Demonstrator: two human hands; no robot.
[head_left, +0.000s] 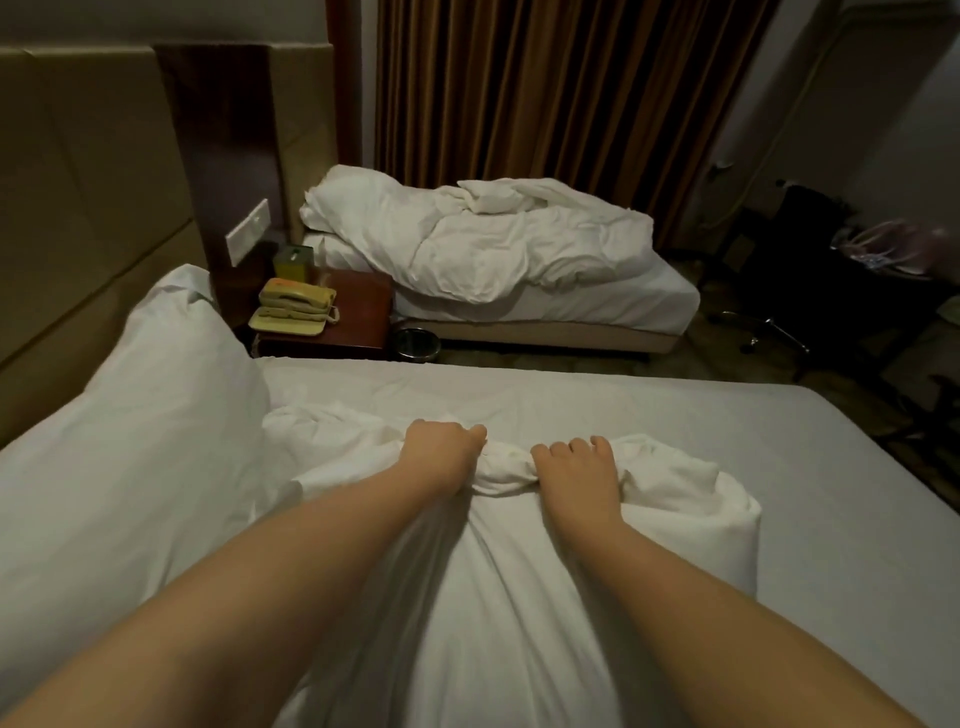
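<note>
A white pillow in its case (519, 582) lies across the near bed (649, 415), running from me toward the bed's middle. The case's far end is bunched into a roll of loose cloth. My left hand (441, 452) grips that bunched cloth with curled fingers. My right hand (576, 467) grips the same roll just to the right, fingers curled over it. A second white pillow (130, 415) lies to the left by the headboard.
A padded headboard (78, 208) stands at left. A wooden nightstand (353, 312) carries a yellowish telephone (293, 309). A bin (415, 343) stands on the floor beside it. A second bed with a crumpled duvet (493, 244) lies beyond, before brown curtains (561, 88). Dark furniture stands at right.
</note>
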